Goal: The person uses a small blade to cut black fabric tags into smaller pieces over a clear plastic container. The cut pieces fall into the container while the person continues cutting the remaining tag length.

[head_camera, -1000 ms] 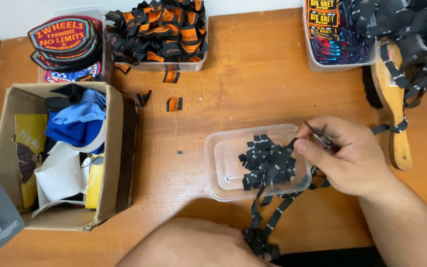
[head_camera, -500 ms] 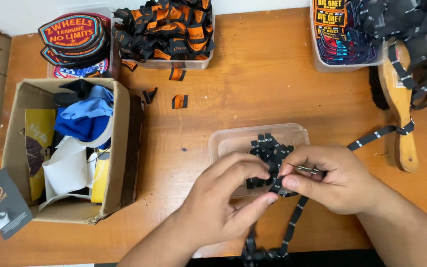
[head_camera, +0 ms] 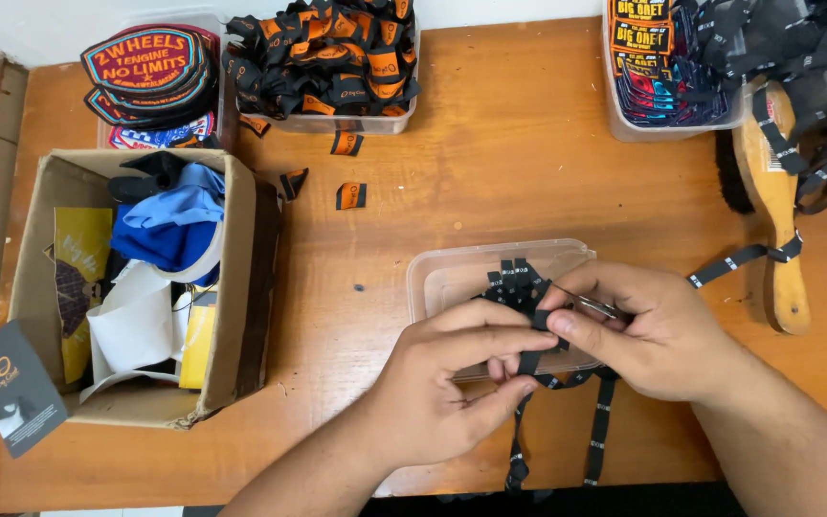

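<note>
My left hand point(head_camera: 442, 383) pinches a black printed label ribbon point(head_camera: 597, 431) just over the near edge of a clear plastic tray point(head_camera: 452, 273). My right hand point(head_camera: 653, 330) grips small metal snips point(head_camera: 591, 304) whose tips touch the same ribbon beside my left fingertips. Several cut black label pieces point(head_camera: 514, 282) lie piled in the tray. The ribbon's long strands hang down past the table's front edge between my forearms.
An open cardboard box point(head_camera: 246, 287) with cloth and paper stands at left. Embroidered patches point(head_camera: 145, 72), a tub of black-and-orange labels point(head_camera: 327, 57) and a tub of colourful labels point(head_camera: 653, 67) line the back. A wooden brush point(head_camera: 777, 201) and tangled black ribbon point(head_camera: 806, 57) lie at right.
My left hand came up from below the table and took hold of the ribbon at the tray. My right hand with the snips shifted slightly toward the tray's near edge.
</note>
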